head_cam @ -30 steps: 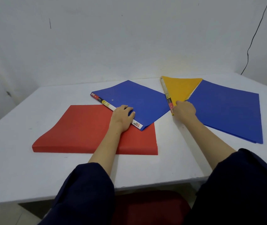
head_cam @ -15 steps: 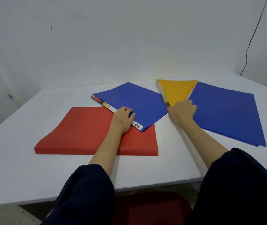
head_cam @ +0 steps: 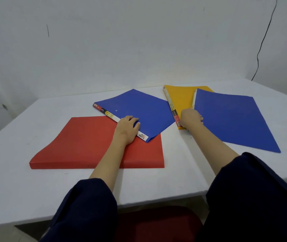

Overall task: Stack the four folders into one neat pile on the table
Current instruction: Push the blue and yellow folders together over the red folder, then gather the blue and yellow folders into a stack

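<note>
A red folder (head_cam: 90, 142) lies flat at the front left of the white table (head_cam: 25, 189). One blue folder (head_cam: 139, 109) rests tilted across its far right corner, and my left hand (head_cam: 127, 127) lies on that folder's labelled spine, fingers curled over the edge. A yellow folder (head_cam: 179, 96) lies at the back, partly under a second blue folder (head_cam: 233, 119) to the right. My right hand (head_cam: 190, 119) grips the left edge of this blue folder where it overlaps the yellow one; that edge looks slightly raised.
A white wall stands close behind the table. A black cable (head_cam: 263, 41) hangs down the wall at the far right. The table's front edge (head_cam: 139, 203) runs just before my dark sleeves, with a red seat (head_cam: 156, 222) below it.
My right hand has shifted from the yellow folder's spine onto the right blue folder's left edge, and that folder has turned, uncovering more yellow. My left hand stays on the left blue folder.
</note>
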